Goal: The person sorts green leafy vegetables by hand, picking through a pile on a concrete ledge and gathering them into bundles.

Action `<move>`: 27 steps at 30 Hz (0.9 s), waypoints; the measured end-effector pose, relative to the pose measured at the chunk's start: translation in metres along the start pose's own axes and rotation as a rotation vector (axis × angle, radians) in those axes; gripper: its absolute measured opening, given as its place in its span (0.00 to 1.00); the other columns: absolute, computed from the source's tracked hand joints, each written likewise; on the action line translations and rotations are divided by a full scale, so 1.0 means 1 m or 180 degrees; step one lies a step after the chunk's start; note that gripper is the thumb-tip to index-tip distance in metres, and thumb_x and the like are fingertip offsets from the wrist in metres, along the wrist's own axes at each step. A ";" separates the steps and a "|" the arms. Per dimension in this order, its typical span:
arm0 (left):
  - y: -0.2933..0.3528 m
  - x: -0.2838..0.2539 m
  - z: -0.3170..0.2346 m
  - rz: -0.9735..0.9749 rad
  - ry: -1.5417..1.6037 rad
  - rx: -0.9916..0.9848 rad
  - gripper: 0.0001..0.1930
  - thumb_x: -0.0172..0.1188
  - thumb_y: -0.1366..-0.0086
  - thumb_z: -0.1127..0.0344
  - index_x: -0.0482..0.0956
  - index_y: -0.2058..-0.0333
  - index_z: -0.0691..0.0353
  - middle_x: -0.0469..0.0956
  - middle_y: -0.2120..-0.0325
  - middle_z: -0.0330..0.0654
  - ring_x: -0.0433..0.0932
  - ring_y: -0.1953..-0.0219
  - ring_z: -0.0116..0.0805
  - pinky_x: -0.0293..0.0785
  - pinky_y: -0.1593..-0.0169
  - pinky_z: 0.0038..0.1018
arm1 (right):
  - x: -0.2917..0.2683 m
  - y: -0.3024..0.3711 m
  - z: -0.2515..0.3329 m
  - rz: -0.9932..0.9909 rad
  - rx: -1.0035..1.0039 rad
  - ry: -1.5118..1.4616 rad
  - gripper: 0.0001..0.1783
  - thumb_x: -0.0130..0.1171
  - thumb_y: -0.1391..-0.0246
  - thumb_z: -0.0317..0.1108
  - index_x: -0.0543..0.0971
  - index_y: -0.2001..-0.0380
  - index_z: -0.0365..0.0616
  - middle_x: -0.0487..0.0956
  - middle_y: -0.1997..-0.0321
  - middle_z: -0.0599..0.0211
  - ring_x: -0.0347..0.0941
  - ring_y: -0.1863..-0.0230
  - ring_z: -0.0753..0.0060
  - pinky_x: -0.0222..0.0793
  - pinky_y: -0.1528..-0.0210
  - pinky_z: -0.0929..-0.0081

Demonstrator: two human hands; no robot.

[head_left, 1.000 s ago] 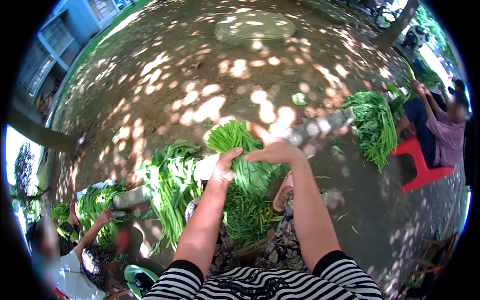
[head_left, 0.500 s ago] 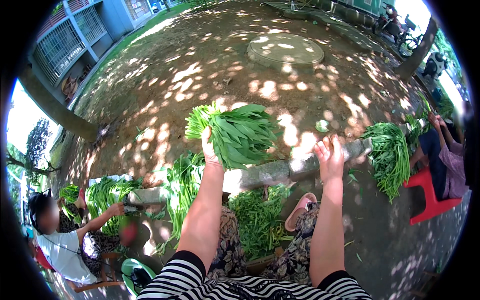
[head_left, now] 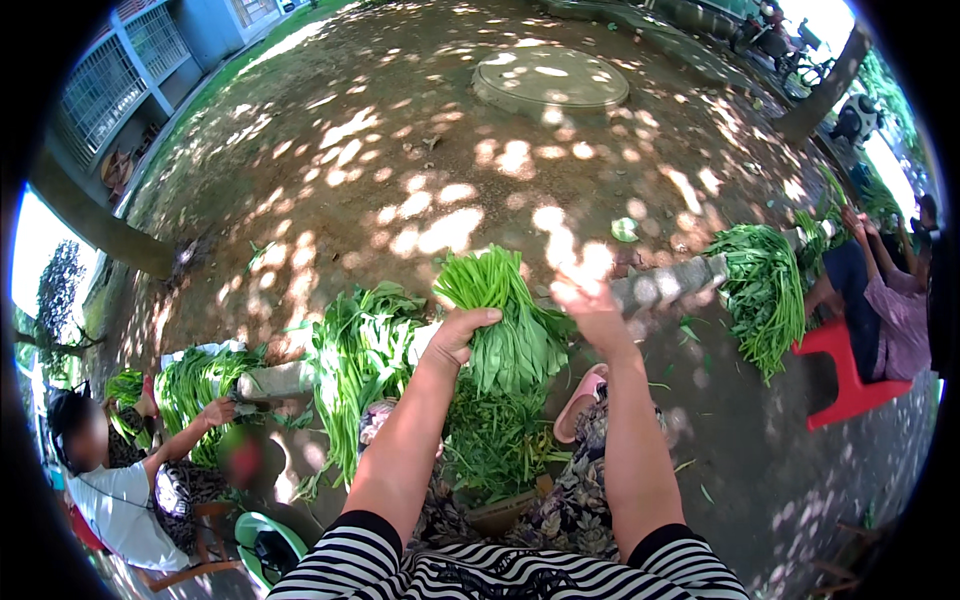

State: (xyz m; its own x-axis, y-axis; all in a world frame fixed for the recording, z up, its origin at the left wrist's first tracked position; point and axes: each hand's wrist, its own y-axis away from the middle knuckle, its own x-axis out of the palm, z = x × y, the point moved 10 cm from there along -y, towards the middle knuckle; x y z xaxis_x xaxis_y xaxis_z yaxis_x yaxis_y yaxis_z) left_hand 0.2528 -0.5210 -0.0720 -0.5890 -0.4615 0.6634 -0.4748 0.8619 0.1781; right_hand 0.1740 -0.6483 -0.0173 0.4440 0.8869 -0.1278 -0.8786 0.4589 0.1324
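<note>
A bunch of leafy greens (head_left: 512, 335) is gripped in my left hand (head_left: 460, 335), its cut pale-green stem ends pointing up and away, its leaves hanging down toward me. The thumb lies across the stems. Just to the right of the bunch is my right hand (head_left: 592, 312), blurred by motion, fingers apart and holding nothing that I can see. Below the bunch, a cardboard box (head_left: 500, 515) between my legs holds loose green trimmings (head_left: 490, 445). Long-stemmed greens (head_left: 355, 345) are heaped left of my left hand, over a low stone curb (head_left: 650, 290).
At the left a person in white (head_left: 130, 510) sits by more greens (head_left: 195, 385) and a green basin (head_left: 268, 545). On the right lie greens (head_left: 755, 290) near a person on a red stool (head_left: 840, 375). A pink shoe (head_left: 578, 405) stands beside the box; a round concrete cover (head_left: 550, 78) lies beyond.
My left hand has lowered the bunch toward me and turned it from stems pointing left to stems pointing up. My right hand has moved left, close to the bunch.
</note>
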 end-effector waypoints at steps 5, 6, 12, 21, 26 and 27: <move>0.012 -0.050 0.037 -0.0914 -0.0485 -0.0217 0.23 0.61 0.54 0.65 0.71 0.56 0.63 0.74 0.62 0.41 0.73 0.60 0.34 0.67 0.53 0.29 | 0.069 0.011 -0.023 0.0722 -0.0160 0.1235 0.51 0.58 0.60 0.58 0.52 0.42 0.33 0.57 0.40 0.45 0.53 0.39 0.53 0.50 0.39 0.67; 0.016 -0.065 0.048 -0.1107 -0.0406 -0.0229 0.22 0.61 0.54 0.65 0.72 0.57 0.63 0.74 0.63 0.41 0.73 0.62 0.34 0.66 0.53 0.28 | 0.080 0.010 -0.035 0.0830 -0.0073 0.1396 0.56 0.58 0.63 0.63 0.50 0.41 0.34 0.55 0.39 0.44 0.51 0.37 0.51 0.48 0.38 0.65; 0.072 -0.094 0.109 -0.1719 0.0023 -0.0808 0.22 0.64 0.53 0.57 0.73 0.58 0.56 0.72 0.61 0.38 0.69 0.56 0.32 0.65 0.52 0.31 | 0.125 0.034 -0.126 0.1516 0.0431 0.0492 0.61 0.65 0.68 0.59 0.45 0.40 0.34 0.57 0.41 0.43 0.54 0.39 0.52 0.52 0.40 0.68; 0.117 -0.108 0.187 -0.1948 0.0068 -0.1747 0.32 0.64 0.57 0.46 0.70 0.53 0.53 0.64 0.49 0.44 0.61 0.48 0.35 0.56 0.47 0.35 | 0.130 0.085 -0.193 0.1667 0.1615 0.0420 0.64 0.69 0.69 0.53 0.41 0.40 0.29 0.50 0.38 0.42 0.49 0.37 0.57 0.51 0.40 0.69; 0.104 -0.103 0.192 -0.1639 0.0590 -0.1606 0.30 0.64 0.54 0.50 0.70 0.54 0.59 0.73 0.60 0.43 0.73 0.61 0.34 0.71 0.58 0.32 | 0.127 0.081 -0.182 0.1530 0.1562 0.0331 0.63 0.70 0.72 0.49 0.43 0.40 0.29 0.55 0.40 0.43 0.54 0.39 0.59 0.53 0.42 0.70; 0.104 -0.103 0.192 -0.1814 0.0719 -0.1561 0.25 0.62 0.51 0.53 0.70 0.55 0.56 0.75 0.63 0.43 0.75 0.66 0.36 0.74 0.64 0.34 | 0.125 0.079 -0.185 0.1507 0.1601 0.0392 0.62 0.70 0.72 0.48 0.44 0.41 0.28 0.56 0.40 0.43 0.55 0.40 0.59 0.54 0.42 0.71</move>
State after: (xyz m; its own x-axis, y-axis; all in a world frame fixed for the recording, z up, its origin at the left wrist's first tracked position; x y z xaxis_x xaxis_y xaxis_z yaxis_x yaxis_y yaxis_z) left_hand 0.1388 -0.4245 -0.2612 -0.1691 -0.8520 0.4955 -0.2898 0.5235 0.8012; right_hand 0.1278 -0.5112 -0.2047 -0.0156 0.9986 -0.0506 -0.7713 0.0203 0.6362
